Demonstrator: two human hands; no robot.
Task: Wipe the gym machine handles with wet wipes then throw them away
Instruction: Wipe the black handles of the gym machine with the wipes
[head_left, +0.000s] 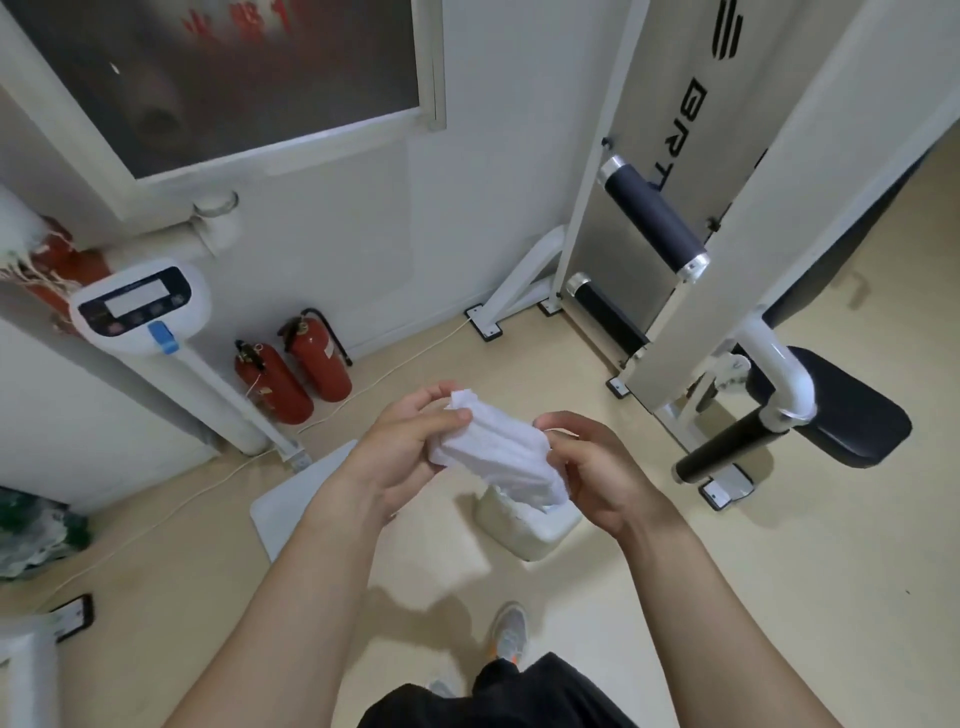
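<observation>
We held a bunched white wet wipe (498, 452) between both hands in front of us, the left hand (410, 441) pinching its upper end with thumb on top, the right hand (597, 467) curled closed around its lower end. The wipe pack (524, 525) stood on the floor just below. The machine's dark padded handles (652, 218) were up to our right, well apart from the wipe

Wipe pack (530, 525): top hidden behind wipe (498, 449). Red lettering (234, 21) above pack: blurred, cut by top edge. Green bag (36, 530) left of pack: cropped, contents indistinct.
</observation>
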